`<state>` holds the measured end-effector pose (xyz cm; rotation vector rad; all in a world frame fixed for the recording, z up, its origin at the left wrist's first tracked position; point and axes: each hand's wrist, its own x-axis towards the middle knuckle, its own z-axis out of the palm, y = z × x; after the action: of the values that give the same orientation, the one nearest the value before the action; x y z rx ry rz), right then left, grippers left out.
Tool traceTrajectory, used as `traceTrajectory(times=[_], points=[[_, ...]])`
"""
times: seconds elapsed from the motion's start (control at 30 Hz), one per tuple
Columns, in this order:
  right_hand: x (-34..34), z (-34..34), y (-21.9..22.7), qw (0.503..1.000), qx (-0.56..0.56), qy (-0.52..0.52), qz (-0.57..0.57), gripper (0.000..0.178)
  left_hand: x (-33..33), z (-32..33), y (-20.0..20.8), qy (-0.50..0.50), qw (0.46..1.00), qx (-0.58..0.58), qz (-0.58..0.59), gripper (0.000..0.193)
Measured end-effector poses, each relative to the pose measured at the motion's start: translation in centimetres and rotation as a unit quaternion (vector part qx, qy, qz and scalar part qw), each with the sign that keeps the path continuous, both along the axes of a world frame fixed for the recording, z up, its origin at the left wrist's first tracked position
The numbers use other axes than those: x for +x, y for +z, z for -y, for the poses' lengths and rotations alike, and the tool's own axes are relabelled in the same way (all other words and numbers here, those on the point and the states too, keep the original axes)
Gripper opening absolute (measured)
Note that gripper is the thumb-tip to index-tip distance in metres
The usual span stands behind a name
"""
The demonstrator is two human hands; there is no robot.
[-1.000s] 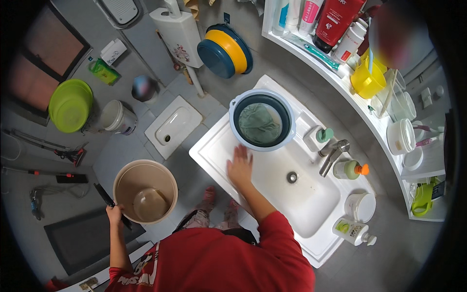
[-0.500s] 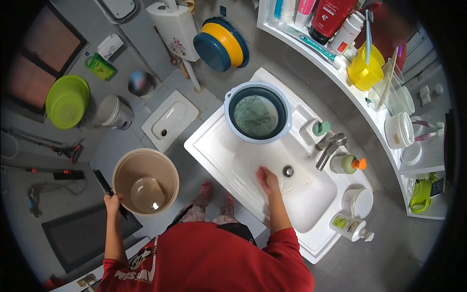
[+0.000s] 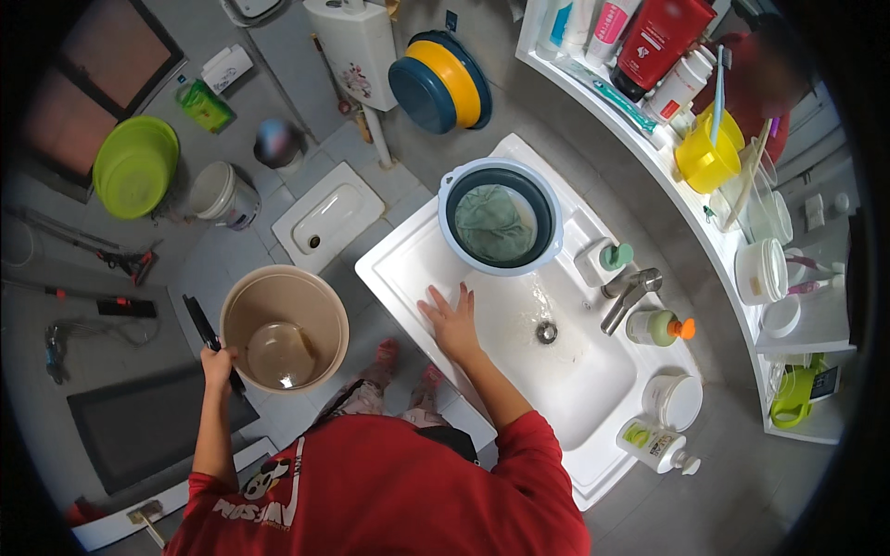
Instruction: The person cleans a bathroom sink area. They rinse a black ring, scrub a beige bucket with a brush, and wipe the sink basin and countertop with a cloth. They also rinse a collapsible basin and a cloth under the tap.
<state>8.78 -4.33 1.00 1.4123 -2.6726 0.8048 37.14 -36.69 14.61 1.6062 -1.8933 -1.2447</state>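
Note:
My left hand (image 3: 218, 364) is closed around a long black bar (image 3: 201, 324) at the left rim of a beige bucket (image 3: 239, 306). Whether the bar is fixed to the bucket I cannot tell. A little cloudy liquid shows at the bucket's bottom. My right hand (image 3: 451, 324) has its fingers spread over the left part of the white sink (image 3: 575, 408), holding nothing. Just beyond its fingertips, a grey-blue round basin (image 3: 549, 199) stands on the sink's far part with a wet green cloth (image 3: 489, 222) inside. Water lies around the drain (image 3: 546, 333).
On the sink's right ledge stand a faucet (image 3: 632, 301), pump bottles (image 3: 654, 328) and a white jar (image 3: 673, 400). A curved white shelf (image 3: 640, 130) of toiletries overhangs at right. A squat toilet (image 3: 329, 218), a white bucket (image 3: 215, 193) and a black mat (image 3: 139, 435) lie left.
My right hand has moved left and away from the drain, its fingers now spread apart. My left hand keeps its hold on the black bar. The whole view has shifted slightly.

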Motion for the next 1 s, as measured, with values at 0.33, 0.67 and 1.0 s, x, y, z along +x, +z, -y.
traceTrajectory(times=[0.33, 0.67, 1.0], points=[[4.2, -16.6, 0.5, 0.963, -0.023, 0.120, 0.239, 0.042, -0.5, -0.2, -1.0, 0.015, 0.999, 0.017, 0.025, 0.010], [-2.6, -24.9, -16.2, 0.757, -0.259, -0.294, 0.523, 0.010, 0.4, -2.1, 1.5, 0.059, 0.998, 0.008, -0.022, 0.014], [-2.1, -2.0, -2.8, 0.875, -0.261, -0.126, 0.387, 0.027, 2.3, -1.5, 0.5, 0.060, 0.995, -0.025, 0.080, 0.006]])
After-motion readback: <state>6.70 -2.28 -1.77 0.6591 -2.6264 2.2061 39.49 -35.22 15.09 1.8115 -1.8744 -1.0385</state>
